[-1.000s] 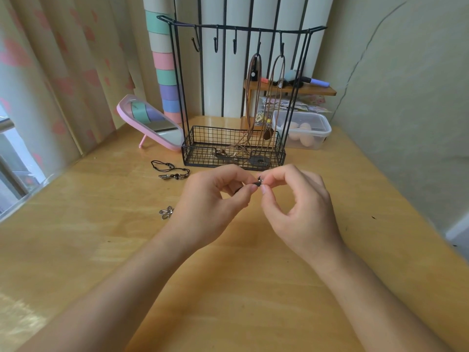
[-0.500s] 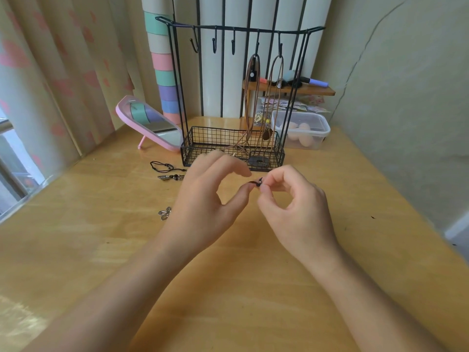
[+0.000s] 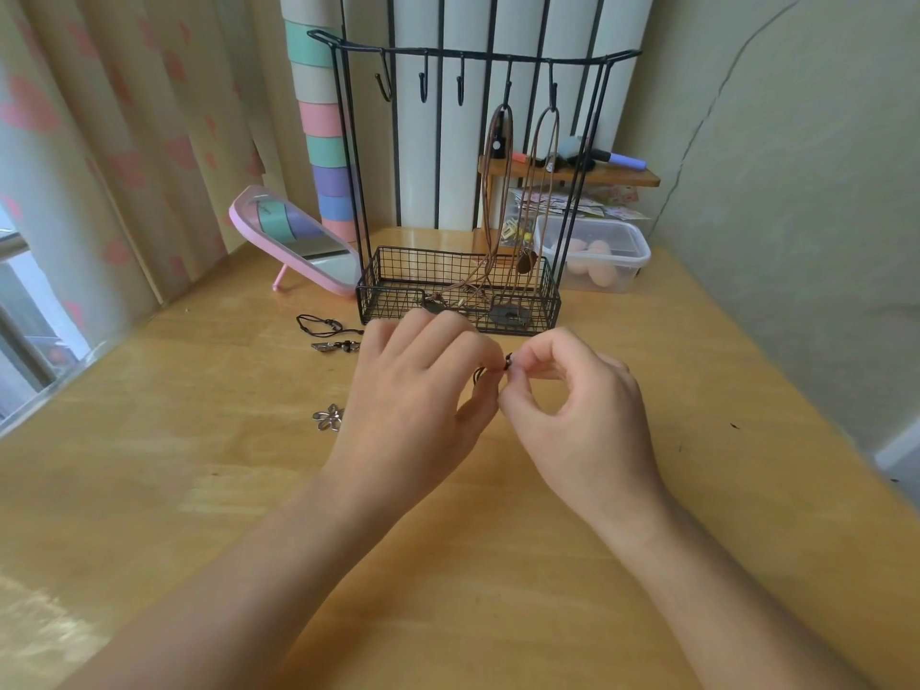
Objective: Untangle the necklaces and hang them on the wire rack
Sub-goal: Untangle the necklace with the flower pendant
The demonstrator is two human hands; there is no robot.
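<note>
My left hand [image 3: 413,400] and my right hand [image 3: 580,415] meet over the middle of the wooden table [image 3: 498,565], each pinching a thin black necklace cord [image 3: 507,365] with a small knot or bead between the fingertips. Most of that cord is hidden by my hands. A silver flower pendant [image 3: 328,417] lies just left of my left hand. Behind stands the black wire rack [image 3: 463,57] with hooks; two brown cord necklaces [image 3: 500,191] hang from its right hooks into the basket. Another black cord with metal charm [image 3: 328,333] lies left of the basket.
A pink tilting mirror [image 3: 293,241] stands at the back left. A clear plastic box [image 3: 597,256] with pink sponges sits right of the rack, below a small wooden shelf [image 3: 572,174]. Curtains and a window edge border the left side.
My left-hand fingers opened and spread half a second ago, and have now closed back onto the cord. Both hands stay in about the same place before the basket.
</note>
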